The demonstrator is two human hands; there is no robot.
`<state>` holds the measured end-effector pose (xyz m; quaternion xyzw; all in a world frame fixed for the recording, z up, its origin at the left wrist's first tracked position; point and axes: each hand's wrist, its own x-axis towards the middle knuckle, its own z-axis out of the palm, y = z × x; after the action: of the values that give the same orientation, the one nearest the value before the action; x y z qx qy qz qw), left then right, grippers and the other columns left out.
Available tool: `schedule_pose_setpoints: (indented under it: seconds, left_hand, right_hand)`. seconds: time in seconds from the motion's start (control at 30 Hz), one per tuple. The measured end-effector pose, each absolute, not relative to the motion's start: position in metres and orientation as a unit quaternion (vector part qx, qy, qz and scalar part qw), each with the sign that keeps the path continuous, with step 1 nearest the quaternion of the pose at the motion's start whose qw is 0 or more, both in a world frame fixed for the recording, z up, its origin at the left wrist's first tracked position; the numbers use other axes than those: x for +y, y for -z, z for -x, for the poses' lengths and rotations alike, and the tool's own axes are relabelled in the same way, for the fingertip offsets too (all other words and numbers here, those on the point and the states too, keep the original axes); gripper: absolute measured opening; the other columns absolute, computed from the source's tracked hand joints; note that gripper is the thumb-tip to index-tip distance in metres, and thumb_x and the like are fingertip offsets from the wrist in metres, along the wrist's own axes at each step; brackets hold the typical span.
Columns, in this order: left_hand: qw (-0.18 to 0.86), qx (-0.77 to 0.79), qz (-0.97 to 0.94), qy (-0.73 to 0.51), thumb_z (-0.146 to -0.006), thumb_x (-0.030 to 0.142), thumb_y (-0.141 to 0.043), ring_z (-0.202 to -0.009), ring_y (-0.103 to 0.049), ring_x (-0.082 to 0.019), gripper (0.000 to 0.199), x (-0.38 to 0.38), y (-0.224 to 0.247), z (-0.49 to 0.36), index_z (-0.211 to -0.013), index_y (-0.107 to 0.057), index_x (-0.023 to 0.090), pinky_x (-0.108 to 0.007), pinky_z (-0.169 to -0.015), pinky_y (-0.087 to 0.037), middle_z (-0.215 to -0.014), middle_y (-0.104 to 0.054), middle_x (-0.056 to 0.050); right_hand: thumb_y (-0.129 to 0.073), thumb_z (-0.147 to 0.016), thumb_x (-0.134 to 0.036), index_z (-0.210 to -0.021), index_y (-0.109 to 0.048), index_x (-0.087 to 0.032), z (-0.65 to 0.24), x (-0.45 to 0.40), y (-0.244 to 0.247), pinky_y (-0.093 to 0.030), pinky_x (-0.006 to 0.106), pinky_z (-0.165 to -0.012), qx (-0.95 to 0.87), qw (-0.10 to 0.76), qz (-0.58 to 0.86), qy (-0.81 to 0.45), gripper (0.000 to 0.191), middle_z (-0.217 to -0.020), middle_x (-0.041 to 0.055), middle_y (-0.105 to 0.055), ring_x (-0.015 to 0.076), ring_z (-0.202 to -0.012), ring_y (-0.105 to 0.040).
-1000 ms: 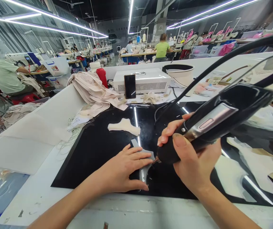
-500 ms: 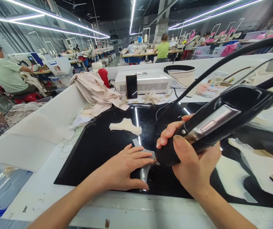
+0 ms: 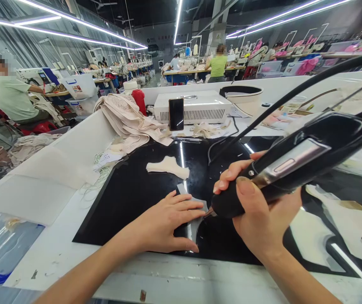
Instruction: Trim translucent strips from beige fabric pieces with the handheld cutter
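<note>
My left hand (image 3: 171,221) lies flat with its fingers spread on a thin translucent piece (image 3: 195,229), which rests on the glossy black board (image 3: 130,190). Wrapped round a black corded handheld tool (image 3: 291,164) with a silver panel is my right hand (image 3: 260,211). The tool's thin metal tip (image 3: 210,212) points down beside the left fingertips, at the right edge of the translucent piece. Farther back on the board sits a cream fabric piece (image 3: 168,166). More pale cut pieces (image 3: 310,236) lie at the right, beyond my right hand.
A white box (image 3: 193,107) with a phone (image 3: 176,114) leaning on it stands at the back. Left of it are piled beige fabric (image 3: 124,120) and a red bottle (image 3: 139,101). A black cable (image 3: 263,116) arcs over the right side. Other people sit at machines beyond.
My right hand and the tool have shifted slightly right, and more of the metal tip shows. My left hand keeps its place on the piece.
</note>
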<state>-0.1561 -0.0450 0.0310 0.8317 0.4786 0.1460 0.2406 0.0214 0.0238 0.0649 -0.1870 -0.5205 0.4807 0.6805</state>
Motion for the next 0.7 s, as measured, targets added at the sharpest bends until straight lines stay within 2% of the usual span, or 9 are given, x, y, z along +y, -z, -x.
schedule_pose_setpoints:
  seconds: [0.37,0.7]
  left_hand:
    - [0.238,0.481,-0.833,-0.138,-0.088,0.061,-0.070,-0.150,-0.035,-0.034,0.071,-0.0450,-0.0298,0.1566,-0.149,-0.050,0.031,-0.061,-0.124,-0.020,-0.157,-0.049,-0.005]
    - [0.240,0.477,-0.833,-0.142,-0.089,0.057,-0.071,-0.152,-0.032,-0.032,0.069,-0.0445,-0.0298,0.1555,-0.149,-0.050,0.031,-0.060,-0.125,-0.016,-0.159,-0.045,-0.006]
  right_hand:
    - [-0.075,-0.087,-0.020,-0.113,-0.055,-0.027,-0.0205,0.0247,-0.0637,-0.054,0.033,-0.056,-0.522,0.678,0.192,-0.481,0.034,-0.083,-0.0045,-0.066,0.0149,-0.061,-0.063]
    - [-0.080,-0.085,-0.027,-0.112,-0.057,-0.026,-0.0173,0.0171,-0.0624,-0.056,0.032,-0.055,-0.517,0.661,0.151,-0.522,0.036,-0.081,-0.0034,-0.066,0.0148,-0.060,-0.063]
